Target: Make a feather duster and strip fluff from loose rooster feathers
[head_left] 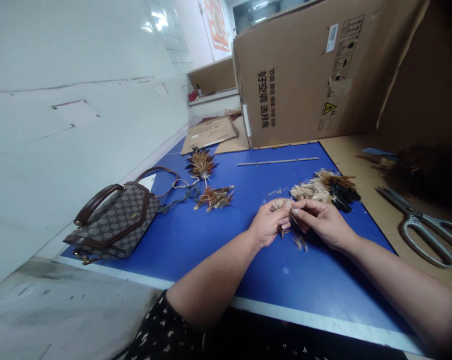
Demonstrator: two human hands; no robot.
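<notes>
My left hand (270,223) is closed round a small bunch of pale and brown feathers (279,204), whose tips stick out below the fingers. Against it, the fingertips of my right hand (321,222) pinch at the same bunch; which feather they grip is too small to make out. A few loose brown feathers (300,243) lie on the blue table mat (210,250) just below the hands. Behind them is a heap of beige, brown and black feathers (316,189). Two tied feather bundles, one upper (202,162) and one lower (215,197), lie farther left.
A patterned handbag (126,222) stands at the left by the wall. Large metal scissors (424,225) lie on cardboard at the right, beside a dark feather pile (428,170). A thin stick (278,161) lies across the back, before a big cardboard box (301,75).
</notes>
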